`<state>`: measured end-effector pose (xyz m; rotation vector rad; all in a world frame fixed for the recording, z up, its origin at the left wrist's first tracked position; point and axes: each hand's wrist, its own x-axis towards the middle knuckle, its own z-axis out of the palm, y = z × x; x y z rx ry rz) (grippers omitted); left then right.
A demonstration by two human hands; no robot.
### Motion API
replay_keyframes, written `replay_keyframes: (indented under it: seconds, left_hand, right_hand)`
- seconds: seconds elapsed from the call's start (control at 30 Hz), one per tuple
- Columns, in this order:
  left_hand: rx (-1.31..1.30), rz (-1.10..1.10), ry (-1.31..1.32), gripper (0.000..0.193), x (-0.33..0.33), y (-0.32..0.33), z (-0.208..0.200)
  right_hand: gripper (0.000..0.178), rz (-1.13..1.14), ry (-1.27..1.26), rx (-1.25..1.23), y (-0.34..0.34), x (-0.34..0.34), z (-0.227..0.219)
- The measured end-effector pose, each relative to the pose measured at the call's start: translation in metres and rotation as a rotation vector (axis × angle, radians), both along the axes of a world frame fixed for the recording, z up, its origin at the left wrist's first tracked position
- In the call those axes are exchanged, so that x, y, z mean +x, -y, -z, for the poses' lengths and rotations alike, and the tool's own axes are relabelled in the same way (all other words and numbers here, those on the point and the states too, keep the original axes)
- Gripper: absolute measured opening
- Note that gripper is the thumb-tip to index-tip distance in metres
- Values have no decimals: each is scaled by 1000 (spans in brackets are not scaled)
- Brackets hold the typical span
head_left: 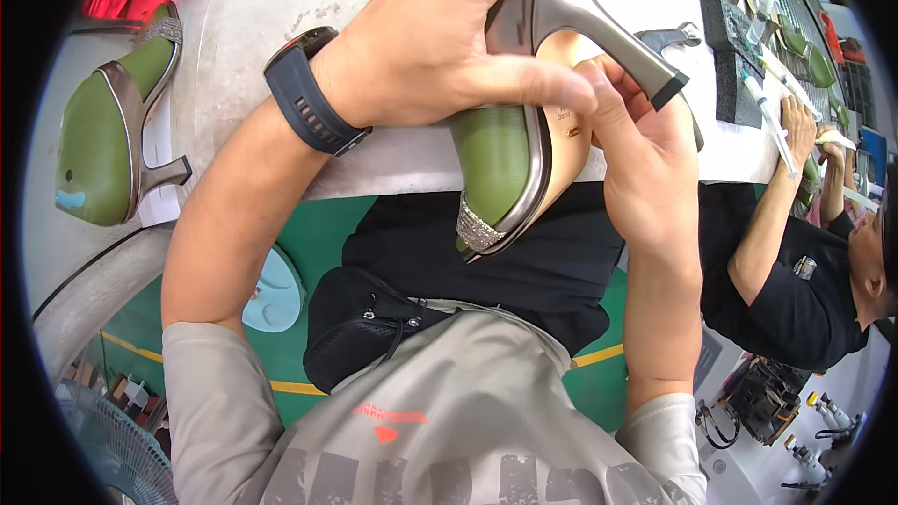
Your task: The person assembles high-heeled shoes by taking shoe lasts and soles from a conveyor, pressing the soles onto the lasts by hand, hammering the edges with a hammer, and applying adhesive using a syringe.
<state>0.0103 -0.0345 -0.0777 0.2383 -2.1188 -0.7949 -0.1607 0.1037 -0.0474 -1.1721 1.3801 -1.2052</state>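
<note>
My left hand point(440, 47), with a dark watch on its wrist, grips a high-heeled shoe point(538, 164) tilted sole-side toward the right. The shoe has a green form inside it, a glittering toe band, a beige sole and a metallic grey heel pointing to the right. From the right, my right hand point(650, 154) is closed against the sole near the base of the heel, thumb and fingers pressed together. Its fingertips are partly hidden behind the heel. Another shoe point(103, 145), also on a green form, lies at the far left of the white worktable point(253, 28).
A metal tool point(669, 37) lies behind the heel, partly hidden. Beside it stand a black foam block point(730, 47) and syringe-like tubes point(772, 122). A co-worker point(795, 271) works at the right. Below are a light-blue round stool point(273, 295) and a fan point(112, 440).
</note>
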Motion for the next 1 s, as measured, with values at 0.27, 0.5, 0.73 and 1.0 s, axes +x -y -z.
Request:
replay_keyframes:
  seconds: [0.27, 0.5, 0.73, 1.0]
  left_hand:
    - [87, -13, -20, 41, -4, -2, 13]
    - [6, -45, -1, 39, -7, 4, 14]
    - [11, -95, 83, 38, -5, -4, 1]
    - [60, -73, 13, 38, -6, 1, 11]
  right_hand:
    - [42, -147, 54, 24, 15, -3, -2]
    - [42, -32, -20, -52, 10, 6, 6]
    - [51, -23, 173, 70, -13, 5, -1]
    - [54, 36, 33, 87, -10, 14, -2]
